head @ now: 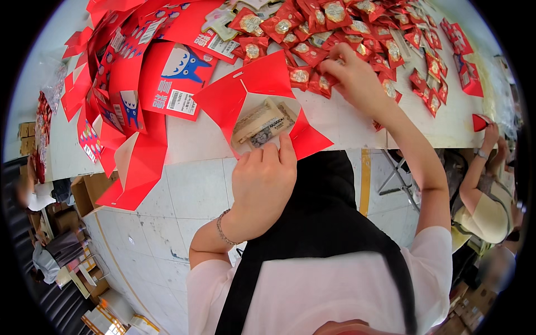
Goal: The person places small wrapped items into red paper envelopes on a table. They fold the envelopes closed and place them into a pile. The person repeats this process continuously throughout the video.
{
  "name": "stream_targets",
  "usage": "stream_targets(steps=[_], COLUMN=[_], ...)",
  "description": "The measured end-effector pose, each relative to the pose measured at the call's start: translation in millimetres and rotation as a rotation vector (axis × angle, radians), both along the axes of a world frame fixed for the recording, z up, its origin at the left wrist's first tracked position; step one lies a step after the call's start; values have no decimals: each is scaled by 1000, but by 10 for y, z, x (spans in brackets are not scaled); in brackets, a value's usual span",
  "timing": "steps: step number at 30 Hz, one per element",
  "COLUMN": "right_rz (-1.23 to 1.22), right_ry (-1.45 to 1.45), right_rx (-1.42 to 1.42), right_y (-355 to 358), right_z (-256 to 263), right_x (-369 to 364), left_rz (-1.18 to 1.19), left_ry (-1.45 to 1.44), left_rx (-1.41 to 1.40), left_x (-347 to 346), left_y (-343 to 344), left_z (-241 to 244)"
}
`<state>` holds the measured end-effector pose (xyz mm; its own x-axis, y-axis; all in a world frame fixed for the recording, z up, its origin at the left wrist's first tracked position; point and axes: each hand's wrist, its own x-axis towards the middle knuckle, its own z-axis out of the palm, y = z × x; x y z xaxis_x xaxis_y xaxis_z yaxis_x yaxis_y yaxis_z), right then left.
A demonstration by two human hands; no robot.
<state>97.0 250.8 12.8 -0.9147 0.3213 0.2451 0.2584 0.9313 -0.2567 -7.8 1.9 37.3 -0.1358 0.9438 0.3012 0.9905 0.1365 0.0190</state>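
An unfolded red paper gift box (268,75) lies at the table's front edge, its flaps spread and several wrapped snack packets (272,121) inside. My left hand (266,176) rests over its near side, fingers at the opening on a packet. Out to the right, my right hand (351,75) reaches into a heap of small red foil-wrapped sweets (310,52), its thumb and fingertips bent close to a sweet; whether it grips one cannot be told. Beyond the box, pale packets (220,21) lie beside the heap.
Overlapping red boxes with a blue cartoon figure (180,67) crowd the white table (192,146) on the left; one open box (138,167) overhangs the edge. More red packs (467,73) lie at the right. A person (485,192) works at the far right; others are at the left.
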Motion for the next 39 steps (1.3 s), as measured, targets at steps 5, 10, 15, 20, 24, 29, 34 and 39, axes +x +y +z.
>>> stream_targets(steps=[5,10,15,20,24,29,34,39], right_rz=[53,559,596,794,712,325,304,100], right_ry=[337,88,-392,-157,-477,-103,-293,-159], right_rx=[-11,241,450,196,225,-330,313,-69], right_y=[-83,-720,-656,-478,-414,32,1,-25], right_z=[517,517,483,696,675,860,90,438], right_x=[-103,-347,-499,-451,-392,-248,-57,-166], left_rz=[-15,6,6,-10,-5,-11,-12,7], left_ry=[28,20,16,45,20,-4,-46,-25], left_rx=[45,-42,17,87,-10,15,-9,6], left_x=[53,109,96,69,42,33,29,50], left_y=[28,96,112,120,113,82,98,90], left_z=[-83,-111,-88,-97,-19,-31,-30,-46])
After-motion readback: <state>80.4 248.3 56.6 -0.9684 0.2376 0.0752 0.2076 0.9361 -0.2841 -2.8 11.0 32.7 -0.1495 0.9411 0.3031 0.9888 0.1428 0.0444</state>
